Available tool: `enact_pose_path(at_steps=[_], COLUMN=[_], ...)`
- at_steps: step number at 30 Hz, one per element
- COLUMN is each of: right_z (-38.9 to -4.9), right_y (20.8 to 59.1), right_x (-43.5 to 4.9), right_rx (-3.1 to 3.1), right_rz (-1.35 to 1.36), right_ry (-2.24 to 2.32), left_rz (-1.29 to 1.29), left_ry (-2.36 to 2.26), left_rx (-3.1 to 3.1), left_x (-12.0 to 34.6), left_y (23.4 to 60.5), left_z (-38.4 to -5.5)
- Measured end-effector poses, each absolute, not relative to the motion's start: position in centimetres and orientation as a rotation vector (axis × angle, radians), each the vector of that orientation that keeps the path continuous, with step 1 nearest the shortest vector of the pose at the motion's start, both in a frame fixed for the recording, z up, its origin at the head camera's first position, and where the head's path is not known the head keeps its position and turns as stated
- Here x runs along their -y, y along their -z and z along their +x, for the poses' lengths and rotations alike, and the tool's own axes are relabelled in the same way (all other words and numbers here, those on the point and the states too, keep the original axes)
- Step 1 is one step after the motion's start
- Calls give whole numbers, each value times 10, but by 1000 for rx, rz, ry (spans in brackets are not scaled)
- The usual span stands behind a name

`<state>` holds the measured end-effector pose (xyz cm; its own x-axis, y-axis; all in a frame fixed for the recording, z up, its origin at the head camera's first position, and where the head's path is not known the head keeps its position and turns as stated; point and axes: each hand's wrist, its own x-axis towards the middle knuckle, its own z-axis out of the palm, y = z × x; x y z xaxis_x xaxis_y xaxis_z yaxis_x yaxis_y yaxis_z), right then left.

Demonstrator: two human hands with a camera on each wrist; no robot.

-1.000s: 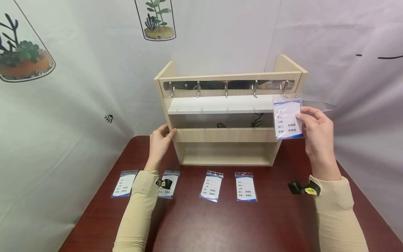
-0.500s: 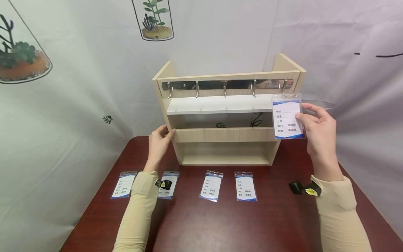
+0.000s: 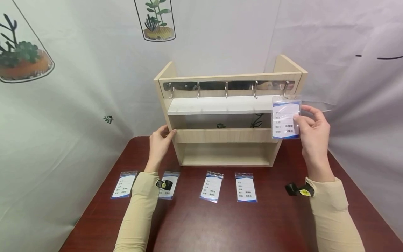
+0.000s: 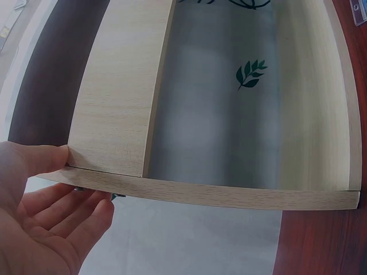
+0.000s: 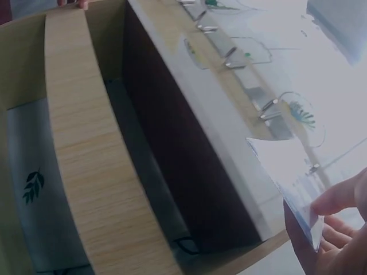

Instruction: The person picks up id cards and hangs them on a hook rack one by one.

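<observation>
My right hand pinches the right edge of a clear plastic ID badge with a printed white and blue card. The badge hangs upright just below the rightmost metal hook; whether its slot touches the hook tip, I cannot tell. In the right wrist view the badge is seen nearly edge-on between thumb and fingers. At the other end, my left hand grips the left side panel of a light wooden shelf. The left wrist view has its thumb on the front, fingers behind the panel.
On the dark red table lie more badges: one far left, one partly behind the left sleeve, one in the middle and one right of it. A printed curtain hangs behind.
My right hand has shifted slightly left with the badge, which sits a touch lower against the hook. The left hand keeps its grip on the shelf panel.
</observation>
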<state>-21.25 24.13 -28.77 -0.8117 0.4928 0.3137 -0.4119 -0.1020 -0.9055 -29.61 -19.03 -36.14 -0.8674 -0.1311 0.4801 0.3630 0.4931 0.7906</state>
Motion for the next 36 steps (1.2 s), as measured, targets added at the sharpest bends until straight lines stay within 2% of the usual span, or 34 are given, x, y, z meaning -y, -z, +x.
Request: enact_pose_path(at_steps=[15, 36], right_z=[-224, -229], right_y=[308, 328], right_x=[-241, -248], right_rx=[1595, 1497], right_rz=[-49, -20], right_ry=[-1839, -1928], left_rz=[-188, -188], left_ry=[1379, 1365], left_rx=[2243, 2232], left_x=[191, 189], left_y=[363, 362], left_z=[-294, -296])
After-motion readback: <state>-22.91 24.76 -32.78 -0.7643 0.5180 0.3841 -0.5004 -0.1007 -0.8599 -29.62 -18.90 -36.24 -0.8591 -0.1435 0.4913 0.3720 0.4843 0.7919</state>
